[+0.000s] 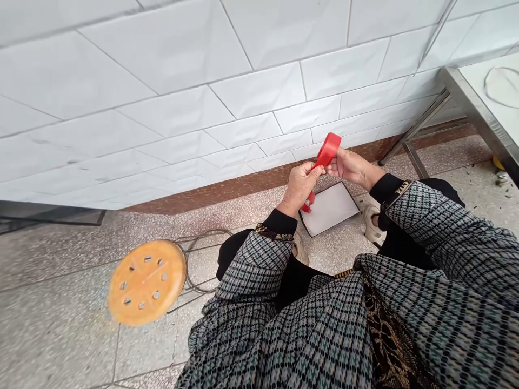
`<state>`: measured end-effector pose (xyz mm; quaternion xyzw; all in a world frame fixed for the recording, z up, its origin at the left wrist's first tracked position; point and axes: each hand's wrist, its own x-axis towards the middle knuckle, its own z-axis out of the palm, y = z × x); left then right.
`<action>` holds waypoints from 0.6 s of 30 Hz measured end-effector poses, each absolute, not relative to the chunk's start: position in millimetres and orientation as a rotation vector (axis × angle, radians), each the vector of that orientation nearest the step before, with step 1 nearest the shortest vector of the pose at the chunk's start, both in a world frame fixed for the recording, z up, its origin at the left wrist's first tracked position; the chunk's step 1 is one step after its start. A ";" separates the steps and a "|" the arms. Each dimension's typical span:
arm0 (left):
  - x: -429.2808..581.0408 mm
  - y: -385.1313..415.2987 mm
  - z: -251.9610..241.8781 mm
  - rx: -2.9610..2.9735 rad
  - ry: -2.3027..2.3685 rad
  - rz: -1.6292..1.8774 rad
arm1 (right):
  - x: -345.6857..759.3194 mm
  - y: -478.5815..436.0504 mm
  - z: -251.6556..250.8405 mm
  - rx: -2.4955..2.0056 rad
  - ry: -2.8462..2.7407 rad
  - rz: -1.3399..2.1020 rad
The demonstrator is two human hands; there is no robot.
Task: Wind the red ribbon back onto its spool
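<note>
A glossy red ribbon (328, 150) stands up in a loop between my two hands, above the floor near the wall. My left hand (300, 186) pinches its lower part between thumb and fingers. Below that hand hangs a short red tail of the ribbon. From the other side, my right hand (352, 166) meets the loop with its fingers curled in and touching the ribbon; the loop partly covers its fingertips. Under both hands, a flat white rectangle with dark edges (333, 209) lies on the floor between my shoes; whether it is a box lid or a board I cannot tell.
An orange round stool (148, 282) with holes in its seat and thin metal legs lies tipped over at the left. White tiles cover the wall (259, 97) ahead. A metal-framed table (472, 108) stands at the right, with small debris on the floor beneath.
</note>
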<state>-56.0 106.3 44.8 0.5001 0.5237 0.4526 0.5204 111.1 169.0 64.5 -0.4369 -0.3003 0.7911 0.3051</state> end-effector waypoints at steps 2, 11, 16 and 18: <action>-56.3 108.1 43.1 1.244 1.300 1.090 | 111.8 169.9 62.2 -1.132 -0.772 2.178; -57.4 105.9 48.2 1.344 1.285 1.149 | 118.6 171.0 60.9 -1.134 -0.794 2.353; -60.7 106.4 48.8 1.360 1.198 1.115 | 119.8 167.5 62.4 -1.058 -0.822 2.401; -60.9 107.6 47.9 1.356 1.183 1.102 | 119.3 166.3 62.3 -1.057 -0.793 2.394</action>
